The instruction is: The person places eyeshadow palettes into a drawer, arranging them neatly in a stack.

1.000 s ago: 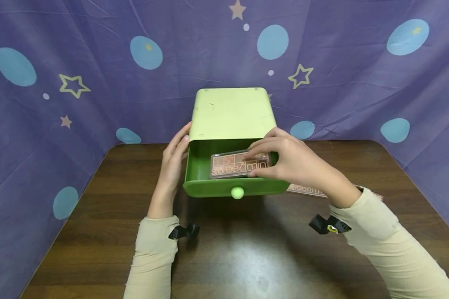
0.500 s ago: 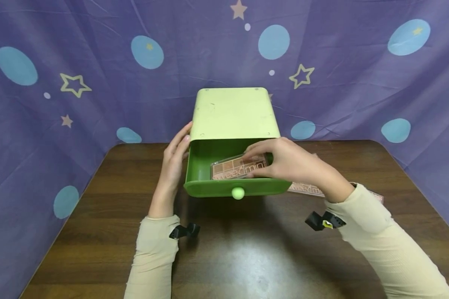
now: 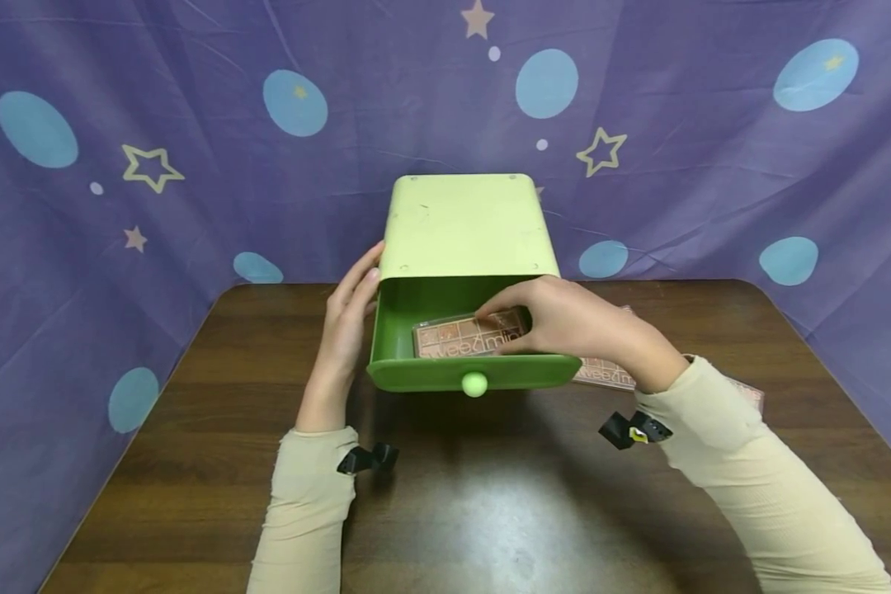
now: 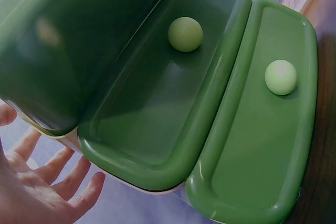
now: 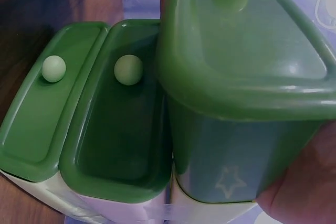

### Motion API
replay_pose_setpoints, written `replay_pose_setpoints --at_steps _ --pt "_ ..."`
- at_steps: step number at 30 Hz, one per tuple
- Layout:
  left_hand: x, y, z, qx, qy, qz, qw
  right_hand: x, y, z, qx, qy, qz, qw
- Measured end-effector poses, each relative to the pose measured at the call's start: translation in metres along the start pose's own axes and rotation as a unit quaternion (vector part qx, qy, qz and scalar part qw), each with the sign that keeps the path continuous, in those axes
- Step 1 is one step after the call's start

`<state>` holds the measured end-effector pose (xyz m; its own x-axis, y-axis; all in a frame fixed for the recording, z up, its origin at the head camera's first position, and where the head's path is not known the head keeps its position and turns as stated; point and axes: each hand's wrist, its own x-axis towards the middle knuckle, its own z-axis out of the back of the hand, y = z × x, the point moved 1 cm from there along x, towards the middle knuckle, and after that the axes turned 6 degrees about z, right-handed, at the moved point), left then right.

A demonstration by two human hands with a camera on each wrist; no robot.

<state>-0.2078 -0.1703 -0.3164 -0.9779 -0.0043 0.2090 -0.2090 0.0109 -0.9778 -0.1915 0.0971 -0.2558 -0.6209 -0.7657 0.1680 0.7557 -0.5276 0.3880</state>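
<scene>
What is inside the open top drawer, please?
Inside the drawer, a makeup palette shows, its right end covered by the right grip. The drawer's far back lies under the cabinet top, so I cannot tell what is there.

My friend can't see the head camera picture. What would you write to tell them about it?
A right hand holds an eyeshadow palette inside the open green drawer of a pale green cabinet, with the left hand against the cabinet's side. More palettes show, partly hidden, on the wooden table before a purple starry curtain.
</scene>
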Motion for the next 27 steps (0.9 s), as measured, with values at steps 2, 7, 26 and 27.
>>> replay_pose_setpoints --at_steps 2,7,26,27 --pt "0.000 0.000 0.000 0.000 0.000 0.000 1.0000 0.000 0.000 0.000 -0.004 0.003 -0.004 1.000" --pt "0.000 0.000 0.000 -0.002 0.000 -0.001 1.0000 -0.001 0.001 0.001 -0.006 0.004 -0.006 1.000" --pt "0.000 0.001 0.000 0.001 -0.003 -0.003 1.0000 -0.073 -0.018 0.003 0.110 -0.265 0.135 0.948" --pt "0.000 0.001 0.000 0.004 -0.002 -0.003 1.0000 -0.078 -0.021 0.003 0.120 -0.273 0.136 0.945"
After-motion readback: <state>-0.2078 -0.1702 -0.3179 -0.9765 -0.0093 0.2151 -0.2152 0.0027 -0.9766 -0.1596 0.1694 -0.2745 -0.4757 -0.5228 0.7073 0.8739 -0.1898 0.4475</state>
